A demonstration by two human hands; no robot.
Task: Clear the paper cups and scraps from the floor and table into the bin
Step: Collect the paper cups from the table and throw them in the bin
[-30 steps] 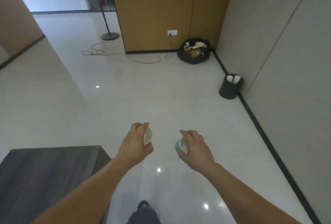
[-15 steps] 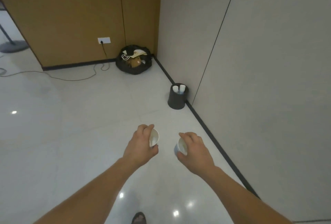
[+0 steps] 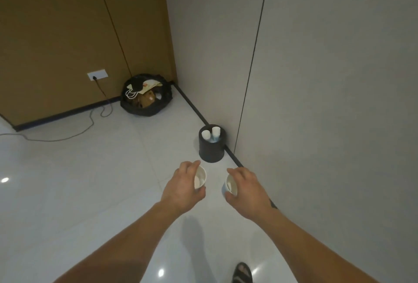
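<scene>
Two paper cups hang above the floor just short of the black bin point(image 3: 211, 152) by the wall, your left hand point(image 3: 182, 188) curling its fingers round the left cup point(image 3: 200, 180), your right hand point(image 3: 250, 190) round the right cup point(image 3: 229, 187), both light, crushable, likely best held gently near the stiffer rim.

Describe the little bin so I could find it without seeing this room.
Follow the pale grey wall on the right down to its dark skirting strip. The bin stands on the floor beside it, a small black round tub with white paper cups inside. The black rubbish bag in the corner is bigger and slumped.
</scene>
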